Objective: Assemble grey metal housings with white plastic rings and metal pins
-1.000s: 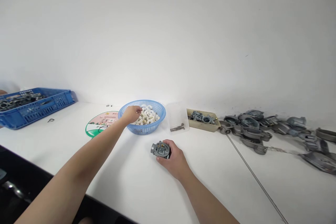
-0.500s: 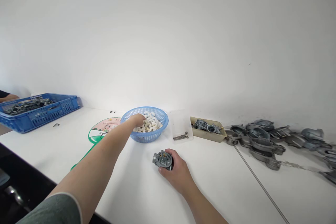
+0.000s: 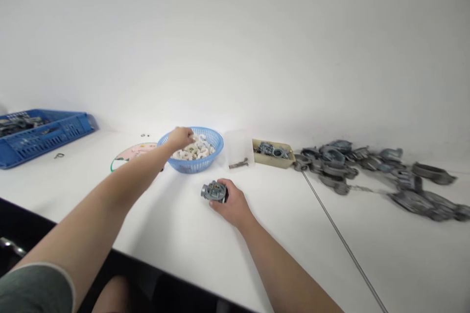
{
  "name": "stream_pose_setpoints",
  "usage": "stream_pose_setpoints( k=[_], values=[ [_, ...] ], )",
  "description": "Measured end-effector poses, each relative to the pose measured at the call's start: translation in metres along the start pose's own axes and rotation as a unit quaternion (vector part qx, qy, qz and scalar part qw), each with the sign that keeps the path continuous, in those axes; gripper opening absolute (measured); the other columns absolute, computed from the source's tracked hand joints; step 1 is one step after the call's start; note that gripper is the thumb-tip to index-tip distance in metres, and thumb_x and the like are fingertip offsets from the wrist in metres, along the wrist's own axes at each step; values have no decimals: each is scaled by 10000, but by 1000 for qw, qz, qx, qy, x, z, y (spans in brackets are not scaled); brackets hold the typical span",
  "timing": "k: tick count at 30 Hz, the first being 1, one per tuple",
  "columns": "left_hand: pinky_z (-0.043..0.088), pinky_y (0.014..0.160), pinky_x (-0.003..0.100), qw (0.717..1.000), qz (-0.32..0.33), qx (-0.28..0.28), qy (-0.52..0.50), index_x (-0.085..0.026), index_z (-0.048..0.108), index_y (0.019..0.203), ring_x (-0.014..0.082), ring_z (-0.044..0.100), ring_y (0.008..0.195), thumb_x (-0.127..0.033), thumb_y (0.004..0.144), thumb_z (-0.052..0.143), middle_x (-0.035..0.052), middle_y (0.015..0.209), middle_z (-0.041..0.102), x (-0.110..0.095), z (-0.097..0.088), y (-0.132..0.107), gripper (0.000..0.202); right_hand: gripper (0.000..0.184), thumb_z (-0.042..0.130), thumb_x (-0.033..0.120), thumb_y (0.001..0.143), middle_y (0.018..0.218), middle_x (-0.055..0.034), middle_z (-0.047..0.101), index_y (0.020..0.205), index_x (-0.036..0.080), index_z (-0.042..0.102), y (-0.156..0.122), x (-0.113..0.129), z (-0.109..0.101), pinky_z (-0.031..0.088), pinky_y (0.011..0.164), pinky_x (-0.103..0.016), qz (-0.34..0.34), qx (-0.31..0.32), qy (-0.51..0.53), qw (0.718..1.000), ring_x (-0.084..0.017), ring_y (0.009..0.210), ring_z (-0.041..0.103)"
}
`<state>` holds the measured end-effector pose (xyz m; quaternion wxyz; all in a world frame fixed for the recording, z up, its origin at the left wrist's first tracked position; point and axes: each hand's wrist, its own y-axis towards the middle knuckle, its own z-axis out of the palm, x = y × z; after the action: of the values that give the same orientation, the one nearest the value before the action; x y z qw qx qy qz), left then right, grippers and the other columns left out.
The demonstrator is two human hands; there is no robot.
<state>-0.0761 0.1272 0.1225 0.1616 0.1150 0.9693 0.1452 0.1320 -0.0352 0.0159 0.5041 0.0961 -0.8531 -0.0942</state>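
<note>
My left hand (image 3: 180, 137) reaches into a round blue basket (image 3: 211, 137) of several small white ring-shaped parts (image 3: 198, 148). Its fingers are curled in a pinch among the rings; what they grip is hidden. My right hand (image 3: 230, 203) rests on the white table (image 3: 293, 225) and is closed round a small grey metal carburetor body (image 3: 213, 191), which sits upright on the tabletop in front of the basket.
A clear plastic box (image 3: 237, 154) with small metal pieces and a beige tray (image 3: 273, 153) of metal parts stand right of the basket. A heap of grey castings (image 3: 367, 168) and a thin rod (image 3: 341, 239) lie at right. A blue crate (image 3: 40, 134) stands far left, a round printed mat (image 3: 130, 154) beside the basket.
My left hand has lifted a little at the near rim of the basket. My right hand still holds the carburetor body on the table. My head shifted, so the whole scene moved in the picture.
</note>
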Motion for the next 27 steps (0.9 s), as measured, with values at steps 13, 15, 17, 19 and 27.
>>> stream_pose_setpoints(
  k=[13,15,17,19,27],
  values=[
    [457,598,243,859,288,-412,-98,-175,635,832,137,610,646,-169,780,627,32,743,687,-56,52,-153,52,542,533,481,783,1229,-149,519,1224,177,455,-4,-10,-3,474,881,-468,-110,-136,34,984,-287,1128,519],
    [448,581,246,836,319,-440,-80,-179,621,879,132,599,625,-120,761,636,30,758,692,-62,52,-159,133,494,550,429,792,1161,-131,554,1214,187,464,-11,1,-6,477,876,-463,-150,-195,-7,969,-272,1086,543],
    [441,572,251,820,343,-454,-66,-179,607,908,130,591,619,-97,755,639,31,768,692,-65,50,-162,176,482,593,365,774,1093,-106,583,1211,205,466,-19,13,-8,500,843,-434,-210,-204,-37,955,-248,1017,575],
    [437,565,253,813,359,-454,-63,-177,599,909,129,588,622,-87,762,631,34,780,692,-65,49,-163,176,469,629,292,750,1034,-85,599,1190,221,480,-25,23,-6,522,799,-406,-265,-198,-56,942,-229,954,592],
    [497,590,256,811,387,-431,-87,-137,600,959,142,622,678,-65,785,597,80,827,689,-60,58,-166,188,413,686,187,715,985,-89,611,1097,219,532,-25,32,-1,557,723,-362,-304,-216,-96,923,-211,895,603]
  ],
)
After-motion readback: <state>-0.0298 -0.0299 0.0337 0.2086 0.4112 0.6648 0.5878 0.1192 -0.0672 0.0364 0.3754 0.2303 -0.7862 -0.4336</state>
